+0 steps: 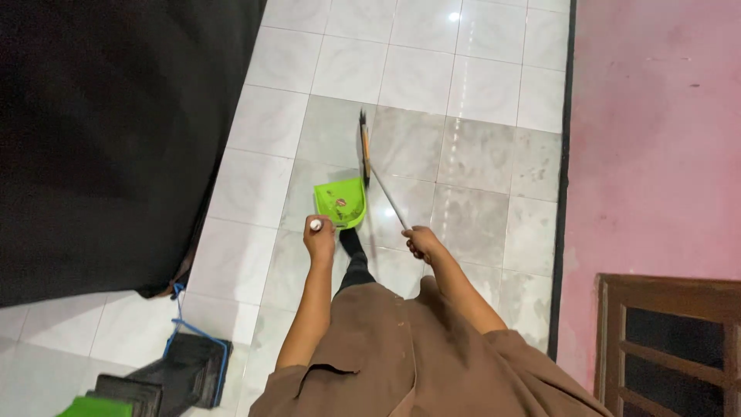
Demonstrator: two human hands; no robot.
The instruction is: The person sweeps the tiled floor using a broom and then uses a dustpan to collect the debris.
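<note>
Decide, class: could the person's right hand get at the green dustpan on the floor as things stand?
Probably not at once: the right hand is shut on the broom handle. The green dustpan lies close, with bare tiled floor around it.

Dim, soft; glare on floor tiles

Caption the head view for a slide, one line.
Left hand holds green dustpan on tiled floor; right hand angles broom at its mouth.

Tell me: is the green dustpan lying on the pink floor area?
No, the green dustpan sits over the white tiled floor, held by the left hand, well apart from the pink area.
</note>
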